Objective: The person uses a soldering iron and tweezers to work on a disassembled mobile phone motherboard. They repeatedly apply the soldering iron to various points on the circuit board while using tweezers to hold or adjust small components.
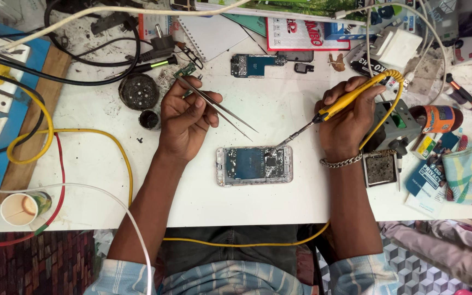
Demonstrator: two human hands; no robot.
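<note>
My right hand [348,117] gripped a yellow soldering iron [334,109], tip touching the opened phone [254,165] near the worktop's [279,202] front edge; my left hand [186,117] pinched tweezers [219,109] above it.

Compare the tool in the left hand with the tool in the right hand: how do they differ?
The tweezers are bare thin metal with no cable; the soldering iron has a yellow handle and a yellow cable. The tweezers' tips hang above the table, clear of the opened phone; the soldering iron's tip reaches the opened phone's board. Both point down toward it.
</note>
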